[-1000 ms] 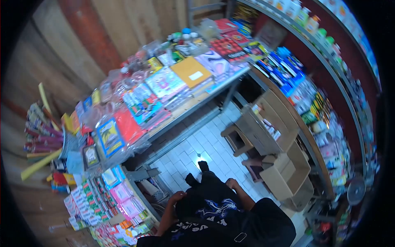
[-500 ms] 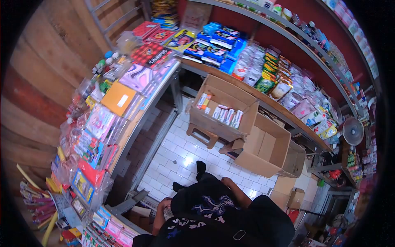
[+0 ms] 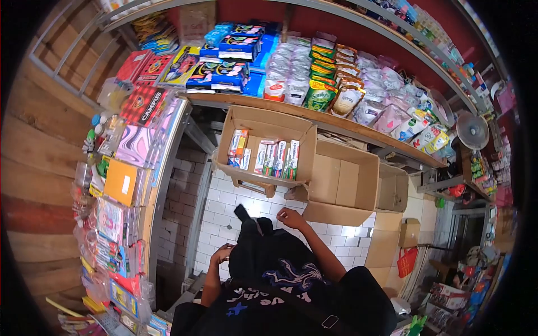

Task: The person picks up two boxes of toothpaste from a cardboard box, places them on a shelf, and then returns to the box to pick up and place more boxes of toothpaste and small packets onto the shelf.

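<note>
My left hand (image 3: 222,255) hangs beside the dark shirt at my waist, its fingers loosely bent and partly hidden by the cloth; it seems to hold nothing. Out in front of my body is my right hand (image 3: 290,217), fingers slightly curled and apart, with no object in them. Just beyond it stands an open cardboard box (image 3: 269,120) holding several toothpaste boxes (image 3: 274,158), upright and side by side. A second cardboard box (image 3: 343,215), with its flaps up and its bottom bare, is to the right of the first. Neither hand touches a box.
A stool (image 3: 255,186) supports the first box. Along the back shelf lie detergent pouches (image 3: 322,92) and blue packs (image 3: 218,75). Notebooks (image 3: 143,106) and stationery cover the left counter. A smaller carton (image 3: 393,187), a fan (image 3: 472,131) and a red bag (image 3: 407,261) are at right.
My view has turned and moved closer to the boxes, which now sit further left and higher. My right hand has lifted away from my thigh and reaches forward. The left hand stays by my waist.
</note>
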Tool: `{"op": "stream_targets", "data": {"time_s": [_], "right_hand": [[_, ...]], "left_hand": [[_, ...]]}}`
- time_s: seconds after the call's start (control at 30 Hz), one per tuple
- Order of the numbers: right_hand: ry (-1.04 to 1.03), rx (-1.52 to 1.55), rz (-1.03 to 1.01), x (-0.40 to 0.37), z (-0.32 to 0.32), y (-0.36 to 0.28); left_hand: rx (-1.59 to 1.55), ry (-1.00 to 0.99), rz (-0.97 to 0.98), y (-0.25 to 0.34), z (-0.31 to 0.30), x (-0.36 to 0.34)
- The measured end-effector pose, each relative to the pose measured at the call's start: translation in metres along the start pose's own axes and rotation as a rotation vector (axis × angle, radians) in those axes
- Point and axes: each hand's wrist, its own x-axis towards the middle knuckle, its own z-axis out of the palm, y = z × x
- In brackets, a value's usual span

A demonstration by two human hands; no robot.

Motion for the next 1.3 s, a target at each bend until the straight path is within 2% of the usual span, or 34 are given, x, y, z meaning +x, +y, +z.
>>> {"op": "stream_targets", "data": {"time_s": [0.07,0.13,0.23,0.33,0.37,0.47,0.5,0.6,0.63,0.73,0.77,0.87,0.97,1.03,1.13,1.3], "right_hand": [[-0.007,0.114,-0.067,0.007,-0.010,-0.022],[-0.064,0.251,-0.056,0.016,-0.026,-0.047],[-0.084,0.490,-0.041,0.017,-0.061,-0.107],[0.130,0.524,-0.064,0.030,-0.090,-0.153],[0.231,0.570,-0.066,0.043,-0.092,-0.156],[0.491,0.547,-0.138,0.086,-0.105,-0.150],[0.611,0.476,-0.142,0.107,-0.104,-0.133],[0.775,0.294,0.006,0.134,-0.124,-0.128],[0.775,0.283,0.082,0.152,-0.123,-0.106],[0.836,0.105,0.278,0.183,-0.122,-0.072],[0.818,0.082,0.341,0.192,-0.120,-0.059],[0.750,-0.011,0.499,0.230,-0.111,-0.010],[0.644,-0.093,0.629,0.258,-0.098,0.026],[0.581,-0.058,0.718,0.259,-0.102,0.017],[0.363,-0.176,0.793,0.252,-0.114,0.002],[0.489,-0.202,0.794,0.260,-0.092,0.012]], "left_hand": [[0.007,-0.078,0.003,-0.010,-0.025,0.044],[0.323,-0.481,0.335,-0.008,-0.065,0.070],[0.328,-0.445,0.245,0.053,-0.077,0.063],[0.311,-0.307,0.085,0.116,-0.079,0.058],[0.387,-0.333,0.108,0.136,-0.083,0.059],[0.463,-0.213,-0.093,0.205,-0.077,0.050],[0.474,-0.256,-0.103,0.210,-0.090,0.070],[0.658,-0.299,0.001,0.235,-0.106,0.093],[0.720,-0.269,0.052,0.252,-0.095,0.082],[0.632,-0.357,0.228,0.279,-0.087,0.073],[0.991,-0.280,0.270,0.301,-0.073,0.063],[0.829,-0.307,0.195,0.321,-0.071,0.057],[0.745,-0.257,0.288,0.323,-0.069,0.058],[0.674,-0.256,0.271,0.331,-0.062,0.048],[0.573,-0.208,0.270,0.351,-0.040,0.019],[0.497,-0.103,0.217,0.353,-0.017,0.001]]}}
